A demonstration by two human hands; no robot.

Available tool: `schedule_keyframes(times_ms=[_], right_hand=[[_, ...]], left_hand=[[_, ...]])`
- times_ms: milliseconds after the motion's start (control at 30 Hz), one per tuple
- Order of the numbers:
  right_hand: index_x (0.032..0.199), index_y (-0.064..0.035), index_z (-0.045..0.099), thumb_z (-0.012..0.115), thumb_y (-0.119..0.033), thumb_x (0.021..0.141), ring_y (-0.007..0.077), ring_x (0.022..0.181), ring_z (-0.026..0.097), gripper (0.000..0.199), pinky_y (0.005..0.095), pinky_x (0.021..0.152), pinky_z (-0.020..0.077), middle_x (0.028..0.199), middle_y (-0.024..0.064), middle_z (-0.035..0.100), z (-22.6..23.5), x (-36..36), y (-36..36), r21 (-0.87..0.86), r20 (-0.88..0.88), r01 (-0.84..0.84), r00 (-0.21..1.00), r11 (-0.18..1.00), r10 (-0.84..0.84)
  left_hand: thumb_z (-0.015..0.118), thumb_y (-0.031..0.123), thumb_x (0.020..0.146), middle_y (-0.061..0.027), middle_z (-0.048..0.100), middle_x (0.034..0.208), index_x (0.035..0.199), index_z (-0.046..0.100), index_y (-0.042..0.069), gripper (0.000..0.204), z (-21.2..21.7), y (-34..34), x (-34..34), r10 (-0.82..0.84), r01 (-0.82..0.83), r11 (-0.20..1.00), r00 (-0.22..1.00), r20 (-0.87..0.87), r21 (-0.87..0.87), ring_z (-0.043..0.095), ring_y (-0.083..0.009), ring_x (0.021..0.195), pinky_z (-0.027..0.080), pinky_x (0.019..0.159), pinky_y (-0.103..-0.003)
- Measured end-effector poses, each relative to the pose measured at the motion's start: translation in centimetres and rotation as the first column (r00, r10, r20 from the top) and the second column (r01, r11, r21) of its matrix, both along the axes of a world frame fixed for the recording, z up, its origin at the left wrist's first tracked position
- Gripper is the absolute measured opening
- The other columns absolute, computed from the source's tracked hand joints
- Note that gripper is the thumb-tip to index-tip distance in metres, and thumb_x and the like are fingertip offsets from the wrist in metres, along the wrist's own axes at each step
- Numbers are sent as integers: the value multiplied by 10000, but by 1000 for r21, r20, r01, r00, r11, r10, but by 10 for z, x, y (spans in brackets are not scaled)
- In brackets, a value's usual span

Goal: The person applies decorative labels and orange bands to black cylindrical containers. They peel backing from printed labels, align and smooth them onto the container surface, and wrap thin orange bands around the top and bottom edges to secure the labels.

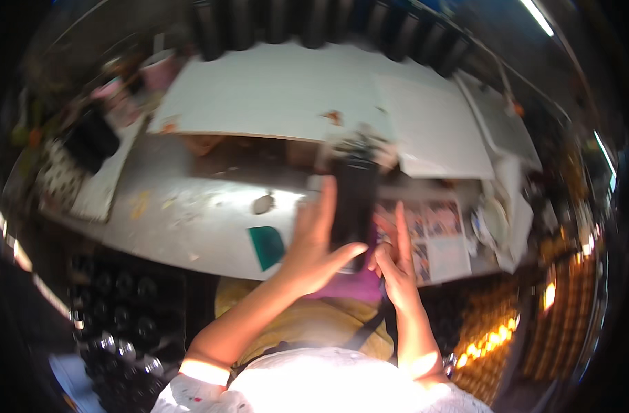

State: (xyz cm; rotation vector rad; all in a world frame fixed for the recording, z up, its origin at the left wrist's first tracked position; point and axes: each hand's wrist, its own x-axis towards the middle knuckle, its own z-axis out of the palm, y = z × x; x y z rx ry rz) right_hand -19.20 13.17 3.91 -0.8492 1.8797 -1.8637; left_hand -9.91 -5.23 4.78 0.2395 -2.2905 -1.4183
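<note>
A long black cylinder (355, 199) stands in front of my body, blurred by motion. My left hand (314, 241) grips its left side, with the fingers stretched up along it and the thumb across its lower end. On the other side is my right hand (395, 265), with one finger pointing up and the others curled in beside a purple cloth (349, 287). The cloth runs from the cylinder's lower right side down to my lap, and the curled fingers appear to hold it. Blur hides the exact contact.
A teal flat piece (266, 248) and a small round grey thing (263, 204) lie on the grey table (163, 206). A printed sheet (442, 241) lies at right. Behind is a raised white board (280, 89), with several black cylinders (314, 24) lined up beyond it.
</note>
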Motion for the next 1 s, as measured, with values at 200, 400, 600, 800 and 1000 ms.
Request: schedule_keyframes(times_ms=[200,400,600,800,1000], right_hand=[[1501,-54,457,468,37,891,68,669,496,616,216,604,434,1355,136,552,-29,4,139,262,39,450,879,854,-475],[1301,-81,641,545,63,836,260,1011,685,497,316,835,539,1352,114,619,-15,25,136,449,-481,570,803,688,-352],[1299,-100,646,563,44,803,314,1065,678,523,365,876,557,1318,102,646,-11,25,133,490,-644,582,743,648,-180],[1174,-13,685,546,-5,960,77,680,564,256,231,631,458,1001,25,649,-23,-46,171,34,-113,821,569,570,-814],[1158,-48,691,599,-283,962,159,848,676,320,298,768,510,946,111,721,22,-217,225,600,-637,760,643,251,-425]], left_hand=[[885,516,673,-301,87,1641,1605,-110,48,1441,-20,5,58,-80,97,979,992,99,-182,168,-405,1535,160,1215,-505],[916,326,671,-315,198,1606,1612,126,27,1265,-14,12,48,-42,21,878,999,-32,-478,238,-448,1486,182,1205,-500],[921,300,671,-343,434,1380,1518,451,107,988,-8,18,23,8,-37,757,999,-48,-652,449,-520,1256,379,1046,-523],[868,302,727,-280,480,1365,1569,274,-12,1077,-30,4,42,75,-43,907,995,60,-420,496,-448,1224,385,1049,-464],[843,234,741,-267,420,1489,1583,214,-34,1084,-30,4,38,25,-20,930,1000,8,-367,475,-401,1280,344,1102,-447]])
